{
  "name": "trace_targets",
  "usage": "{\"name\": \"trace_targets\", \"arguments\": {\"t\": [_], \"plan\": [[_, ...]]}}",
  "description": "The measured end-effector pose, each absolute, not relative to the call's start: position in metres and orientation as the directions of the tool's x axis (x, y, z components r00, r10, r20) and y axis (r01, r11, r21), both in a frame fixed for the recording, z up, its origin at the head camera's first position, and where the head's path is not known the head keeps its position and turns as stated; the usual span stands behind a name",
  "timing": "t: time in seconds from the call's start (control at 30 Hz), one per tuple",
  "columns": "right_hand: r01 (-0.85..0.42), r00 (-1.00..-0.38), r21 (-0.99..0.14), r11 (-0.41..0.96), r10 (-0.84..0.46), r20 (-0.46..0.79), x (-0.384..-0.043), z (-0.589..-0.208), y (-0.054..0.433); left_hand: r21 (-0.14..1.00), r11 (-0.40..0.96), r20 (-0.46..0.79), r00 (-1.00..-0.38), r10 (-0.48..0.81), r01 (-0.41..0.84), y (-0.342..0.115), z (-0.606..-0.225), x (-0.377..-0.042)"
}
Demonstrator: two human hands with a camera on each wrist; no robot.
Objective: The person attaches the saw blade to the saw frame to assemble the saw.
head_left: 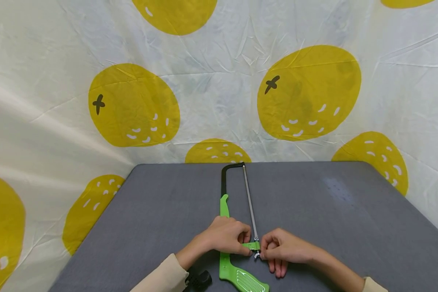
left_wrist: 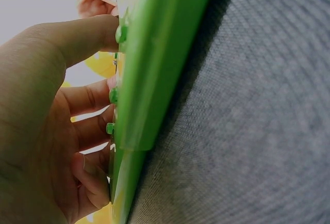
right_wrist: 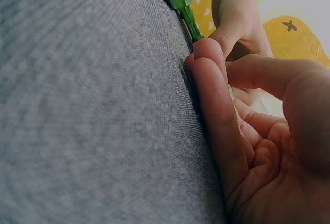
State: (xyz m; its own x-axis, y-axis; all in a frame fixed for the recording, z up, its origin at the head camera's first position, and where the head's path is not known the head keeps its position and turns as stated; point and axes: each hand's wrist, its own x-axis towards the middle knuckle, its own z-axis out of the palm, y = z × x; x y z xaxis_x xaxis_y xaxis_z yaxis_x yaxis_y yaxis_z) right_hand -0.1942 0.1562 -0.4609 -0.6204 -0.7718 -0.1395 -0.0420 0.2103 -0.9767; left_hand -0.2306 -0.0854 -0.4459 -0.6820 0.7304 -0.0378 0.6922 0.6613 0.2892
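Note:
A hacksaw (head_left: 225, 265) with a green handle, a black front bow and a thin silver blade (head_left: 249, 198) lies flat on the table, its bow pointing away from me. My left hand (head_left: 226, 235) lies over the green frame and grips it by the short green arm (head_left: 253, 245) at the blade's near end. At that end sits a small silver wing nut (head_left: 256, 255). Thumb and fingertips of my right hand (head_left: 288, 249) pinch at this nut, partly hiding it. In the right wrist view the right fingers (right_wrist: 219, 110) cover the contact.
The grey cloth-covered table (head_left: 168, 194) stretches to a pale curtain (head_left: 219, 101) printed with yellow fruit at the back and sides. A black object (head_left: 200, 280) shows by the left wrist, near the saw's handle. A pale smudge (head_left: 337, 190) marks the cloth at the right.

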Motion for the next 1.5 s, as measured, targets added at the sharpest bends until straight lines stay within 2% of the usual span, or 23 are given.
{"name": "trace_targets", "arguments": {"t": [0.93,1.5], "plan": [[-0.037,-0.632,-0.974,0.221,-0.761,-0.148,-0.1976,-0.4594,0.1556,0.235,0.667,-0.028,-0.681,0.731,0.707,-0.0834,-0.4439,-0.2345],[-0.047,-0.596,-0.981,0.188,-0.794,-0.123,-0.1967,-0.4665,0.1569,0.245,0.666,-0.025,-0.682,0.731,0.705,-0.0850,-0.4518,-0.2331]]}}
